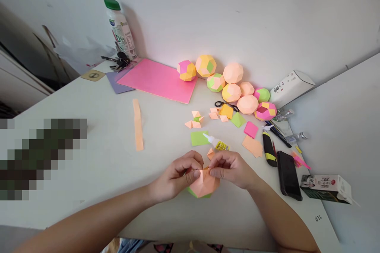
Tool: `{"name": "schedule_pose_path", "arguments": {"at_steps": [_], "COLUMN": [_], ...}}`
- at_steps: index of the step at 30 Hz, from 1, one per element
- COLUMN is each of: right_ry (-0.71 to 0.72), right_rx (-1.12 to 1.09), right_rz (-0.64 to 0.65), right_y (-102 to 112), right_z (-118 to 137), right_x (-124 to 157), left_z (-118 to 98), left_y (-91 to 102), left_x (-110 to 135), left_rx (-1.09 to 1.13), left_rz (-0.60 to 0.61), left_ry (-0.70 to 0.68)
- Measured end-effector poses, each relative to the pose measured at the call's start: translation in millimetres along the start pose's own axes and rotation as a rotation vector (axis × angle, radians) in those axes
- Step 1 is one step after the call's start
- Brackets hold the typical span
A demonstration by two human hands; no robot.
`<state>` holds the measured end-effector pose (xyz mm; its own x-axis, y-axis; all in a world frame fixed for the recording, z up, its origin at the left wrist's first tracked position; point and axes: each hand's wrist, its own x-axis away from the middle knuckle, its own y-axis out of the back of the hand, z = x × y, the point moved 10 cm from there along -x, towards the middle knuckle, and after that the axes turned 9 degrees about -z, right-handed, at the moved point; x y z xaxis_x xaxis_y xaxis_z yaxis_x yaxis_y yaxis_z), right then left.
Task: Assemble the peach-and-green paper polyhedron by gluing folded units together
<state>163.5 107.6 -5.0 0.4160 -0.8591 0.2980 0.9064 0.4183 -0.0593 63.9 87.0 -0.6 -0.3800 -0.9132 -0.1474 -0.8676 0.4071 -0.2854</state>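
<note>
A faceted paper ball (204, 186), peach with green at its lower edge, is between my two hands near the front of the table. From the left, my left hand (182, 174) pinches the ball's upper edge between thumb and fingers. Opposite it, my right hand (230, 168) pinches a peach flap at the top right of the ball. A seam or gap shows between the two thumbs. Just beyond the fingers lie a small folded peach piece (210, 153) and a glue bottle (218, 142) with a white nozzle.
Several finished paper balls (233, 73) stand along the wall. Pink sheets (160, 81), a peach strip (138, 124), green paper (199, 138), scissors (219, 104), a box cutter (269, 148), a black phone (288, 176), a milk carton (325, 187) and a bottle (121, 31) surround the work.
</note>
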Motion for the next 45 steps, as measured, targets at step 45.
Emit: {"name": "schedule_pose_path", "arguments": {"at_steps": [45], "right_ry": [0.076], "right_rx": [0.171], "right_rz": [0.026], "right_y": [-13.4], "right_z": [6.7], "right_x": [8.7], "left_z": [16.6], "left_y": [-8.6], "left_x": [3.9], "left_rx": [-0.146], "left_rz": [0.051], "left_ry": [0.184]}}
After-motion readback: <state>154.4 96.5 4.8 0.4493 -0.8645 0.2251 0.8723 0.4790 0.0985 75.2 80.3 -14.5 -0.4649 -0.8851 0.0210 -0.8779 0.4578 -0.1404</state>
